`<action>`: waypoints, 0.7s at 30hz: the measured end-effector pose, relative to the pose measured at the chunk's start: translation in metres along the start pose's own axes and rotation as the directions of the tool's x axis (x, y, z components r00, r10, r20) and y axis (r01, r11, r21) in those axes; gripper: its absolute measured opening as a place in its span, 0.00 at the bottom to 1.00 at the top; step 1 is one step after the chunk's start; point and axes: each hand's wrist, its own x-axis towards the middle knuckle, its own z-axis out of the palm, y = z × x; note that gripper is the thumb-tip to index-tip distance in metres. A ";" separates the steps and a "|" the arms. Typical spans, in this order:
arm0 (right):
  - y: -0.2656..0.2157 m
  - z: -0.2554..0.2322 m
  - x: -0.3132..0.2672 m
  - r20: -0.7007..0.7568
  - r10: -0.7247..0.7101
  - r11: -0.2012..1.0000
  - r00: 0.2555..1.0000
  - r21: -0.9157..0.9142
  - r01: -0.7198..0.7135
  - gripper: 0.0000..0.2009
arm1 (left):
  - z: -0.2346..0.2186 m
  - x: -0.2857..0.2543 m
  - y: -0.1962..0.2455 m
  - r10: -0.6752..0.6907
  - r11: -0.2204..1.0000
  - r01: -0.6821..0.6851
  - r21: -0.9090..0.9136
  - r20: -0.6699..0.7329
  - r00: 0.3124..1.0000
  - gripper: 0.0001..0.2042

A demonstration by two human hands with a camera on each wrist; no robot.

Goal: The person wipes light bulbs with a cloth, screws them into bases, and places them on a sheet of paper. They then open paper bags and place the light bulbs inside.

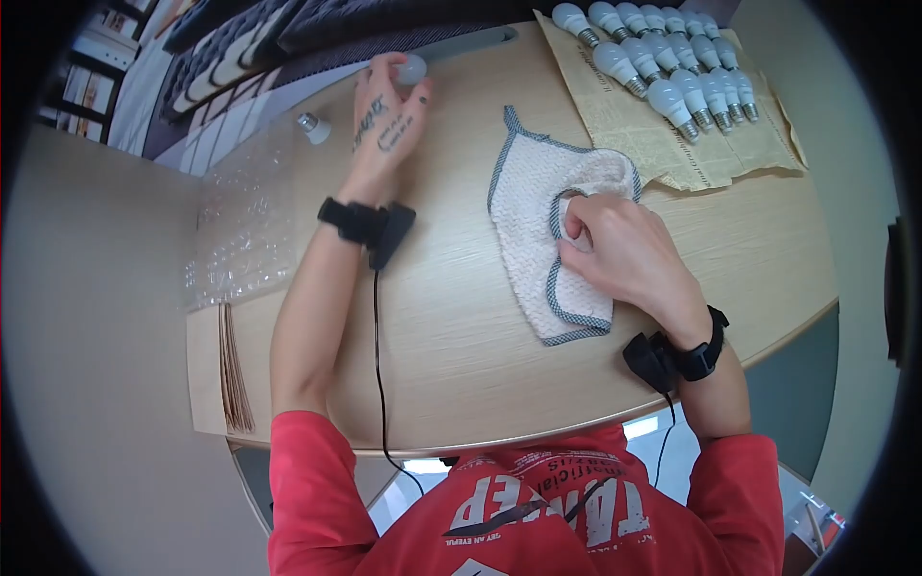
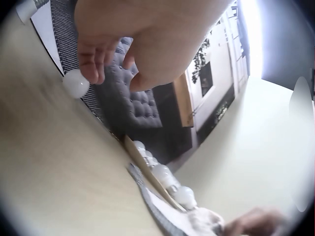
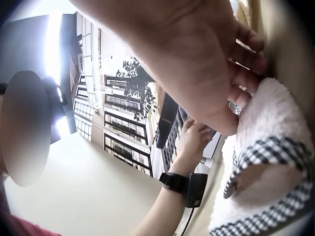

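A white light bulb (image 1: 412,69) lies near the table's far edge, with my left hand (image 1: 386,123) over it. In the left wrist view the left fingertips (image 2: 92,74) are right at the bulb (image 2: 76,83), while the thumb stands apart from it. My right hand (image 1: 629,252) pinches a white cloth (image 1: 528,211) with a checked border, part of it folded over. In the right wrist view the cloth (image 3: 270,113) bunches up at the right fingers (image 3: 248,81). Another bulb (image 1: 313,129) lies to the left of my left hand, its metal base showing.
Several bulbs (image 1: 672,96) lie in rows on brown printed paper (image 1: 595,106) at the back right. Clear bubble wrap (image 1: 240,230) spreads along the left side, above a stack of brown paper (image 1: 216,370). A grey strip (image 1: 471,41) lies at the far edge. Cables run from both wrists.
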 end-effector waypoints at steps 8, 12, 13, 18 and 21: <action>0.009 0.003 0.004 -0.163 -0.050 0.961 0.985 0.261 0.092 0.05 | 0.033 0.048 -0.043 -0.158 0.965 0.129 0.229 0.111 0.981 0.29; 0.005 0.004 0.007 -0.328 0.043 0.796 0.944 0.582 0.166 0.04 | 0.025 0.044 -0.044 -0.186 0.974 0.159 0.162 0.168 0.968 0.27; 0.005 0.005 0.007 -0.331 0.077 0.725 0.941 0.666 0.175 0.04 | 0.023 0.040 -0.043 -0.178 0.977 0.155 0.144 0.161 0.971 0.26; 0.013 0.002 0.008 -0.160 0.234 0.241 0.959 0.965 0.102 0.06 | -0.023 -0.002 0.030 -0.164 0.922 0.239 -0.304 0.252 0.954 0.23; 0.012 0.001 0.007 -0.086 0.226 0.004 0.970 0.996 0.088 0.09 | -0.046 -0.033 0.068 -0.050 0.852 0.211 -0.479 0.326 0.944 0.23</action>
